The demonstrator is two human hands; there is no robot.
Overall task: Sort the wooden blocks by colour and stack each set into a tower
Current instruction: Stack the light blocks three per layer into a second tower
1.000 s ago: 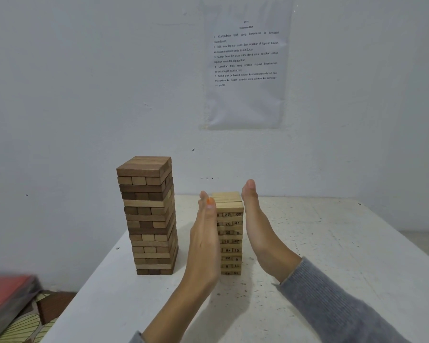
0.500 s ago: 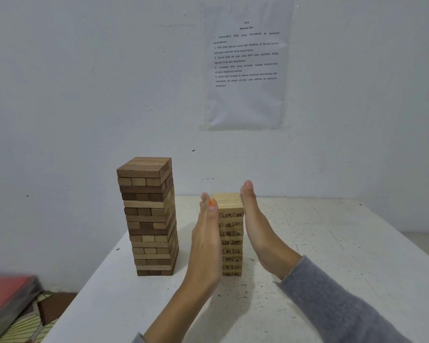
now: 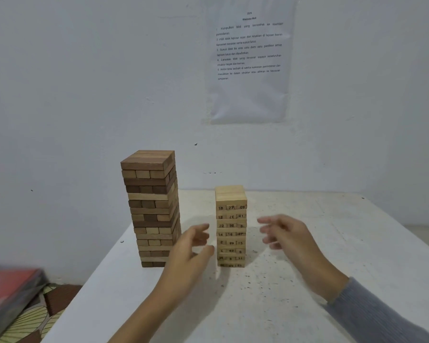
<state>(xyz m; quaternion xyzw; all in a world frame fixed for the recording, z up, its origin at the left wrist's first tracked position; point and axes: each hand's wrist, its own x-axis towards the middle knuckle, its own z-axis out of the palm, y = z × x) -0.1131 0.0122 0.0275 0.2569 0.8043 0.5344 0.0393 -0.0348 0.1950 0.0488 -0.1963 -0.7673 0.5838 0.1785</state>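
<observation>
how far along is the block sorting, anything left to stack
Done: a tall brown tower and a shorter pale tower with printed numbers both stand upright on the table, apart from each other. In hand: nothing; the left hand and right hand hover open either side of the pale tower, not touching it. Left: no loose blocks show on the table, so it looks about finished.

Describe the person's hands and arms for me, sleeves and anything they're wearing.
Both hands are bare, no gloves. The right hand comes out of a grey sleeve, knit-looking, ending at the wrist. Behind the left hand the left forearm is uncovered as far as the frame shows. No watch, ring or bracelet shows, though blurred fingers hide small details.
</observation>
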